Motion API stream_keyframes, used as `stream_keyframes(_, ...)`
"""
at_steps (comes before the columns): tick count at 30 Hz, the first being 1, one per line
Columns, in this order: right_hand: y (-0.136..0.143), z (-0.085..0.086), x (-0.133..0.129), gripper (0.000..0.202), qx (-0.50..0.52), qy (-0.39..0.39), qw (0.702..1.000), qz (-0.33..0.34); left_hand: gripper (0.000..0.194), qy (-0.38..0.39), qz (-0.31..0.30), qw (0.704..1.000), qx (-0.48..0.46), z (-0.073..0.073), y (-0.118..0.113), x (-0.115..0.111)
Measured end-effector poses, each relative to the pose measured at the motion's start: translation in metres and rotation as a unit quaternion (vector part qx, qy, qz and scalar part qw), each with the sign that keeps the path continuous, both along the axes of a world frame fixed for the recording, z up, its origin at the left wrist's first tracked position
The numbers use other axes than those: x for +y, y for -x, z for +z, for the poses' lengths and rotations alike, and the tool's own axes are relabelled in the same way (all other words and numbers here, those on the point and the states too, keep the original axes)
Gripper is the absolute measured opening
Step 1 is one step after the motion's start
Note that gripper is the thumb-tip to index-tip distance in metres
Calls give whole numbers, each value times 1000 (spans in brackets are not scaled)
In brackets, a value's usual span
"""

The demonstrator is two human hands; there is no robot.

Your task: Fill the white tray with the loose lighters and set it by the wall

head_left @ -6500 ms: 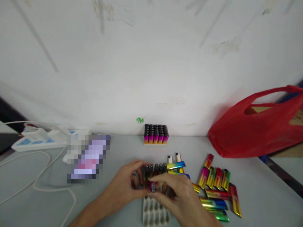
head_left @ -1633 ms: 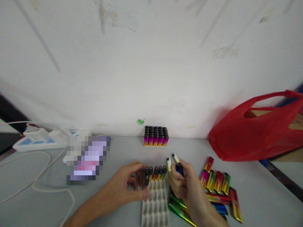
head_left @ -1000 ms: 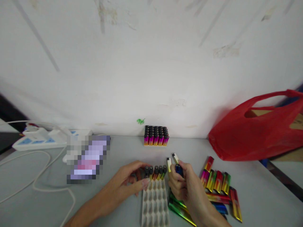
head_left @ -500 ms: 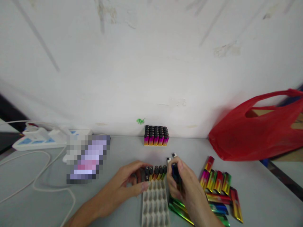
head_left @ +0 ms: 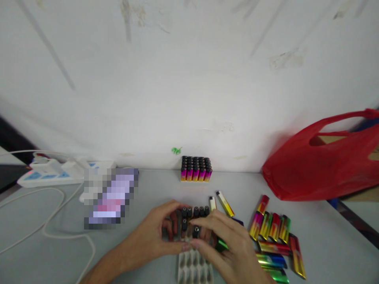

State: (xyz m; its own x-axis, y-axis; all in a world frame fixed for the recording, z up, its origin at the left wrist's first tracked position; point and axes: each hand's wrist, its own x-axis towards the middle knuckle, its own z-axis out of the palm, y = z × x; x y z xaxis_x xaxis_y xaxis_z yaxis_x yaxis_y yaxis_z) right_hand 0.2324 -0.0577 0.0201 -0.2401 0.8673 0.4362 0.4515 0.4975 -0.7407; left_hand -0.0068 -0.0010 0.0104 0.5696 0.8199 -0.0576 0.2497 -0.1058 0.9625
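A pale tray [head_left: 195, 263] with rows of slots lies at the bottom middle. Several black-topped lighters [head_left: 201, 211] stand in its far row, and one more stands behind my left fingers. My left hand [head_left: 161, 232] curls around the tray's left side, thumb across it and fingers apart, holding nothing. My right hand [head_left: 226, 244] is over the tray's right side, thumb and fingers closed on a black-topped lighter [head_left: 196, 231] among the slots. The lighter's lower part is hidden.
A full block of purple lighters [head_left: 196, 173] stands by the wall. Loose colourful lighters [head_left: 274, 248] lie at right, below a red bag [head_left: 319, 165]. White-topped lighters [head_left: 225, 204] lie beyond my right hand. A phone [head_left: 114, 197], power strip [head_left: 59, 173] and cables are at left.
My right hand has moved left over the tray, bringing a black-topped lighter among the slots. The white-topped lighters are now less covered. My left hand has barely moved.
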Motion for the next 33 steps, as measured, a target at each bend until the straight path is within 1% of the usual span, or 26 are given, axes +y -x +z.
stream_keyframes(3, 1, -4, 1, 30, -19, -10, 1000, 12, 59, 3, 4, 1000, 3, 0, -1, 1)
stream_keyframes(8, 2, 1, 3, 29, -47, -7, 998, 42, 58, 19, 16, 1000, -4, -1, -1, 1)
stream_keyframes(12, 1, -3, 3, 33, -25, 13, 999, 16, 54, 11, 16, 1000, -3, -2, -2, 1)
stream_keyframes(15, 2, -7, 2, 24, -11, 30, 999, 6, 50, 9, 17, 1000, 4, -4, -2, 2)
stream_keyframes(18, 3, -4, 1, 19, -7, 30, 999, 10, 47, 8, 18, 1000, 9, -5, -3, 2)
stream_keyframes(20, 3, 1, 0, 21, 6, 35, 999, -11, 46, 6, 19, 1000, 8, -5, -3, 2)
stream_keyframes(24, -5, 13, 6, 14, 10, 51, 993, -110, 42, 16, 27, 999, 20, -1, -4, 3)
stream_keyframes(26, -14, 18, 13, 12, -29, 61, 986, -153, 43, 15, 31, 999, 23, 1, -4, 2)
stream_keyframes(28, -24, 22, 21, 11, -94, 72, 978, -171, 44, 12, 31, 999, 25, 1, -4, 2)
stream_keyframes(31, -39, 26, 29, 10, -199, 119, 960, -157, 43, 9, 31, 999, 29, 1, -4, 1)
stream_keyframes(33, -46, 26, 32, 7, -244, 152, 948, -136, 43, 6, 31, 999, 30, 1, -4, 1)
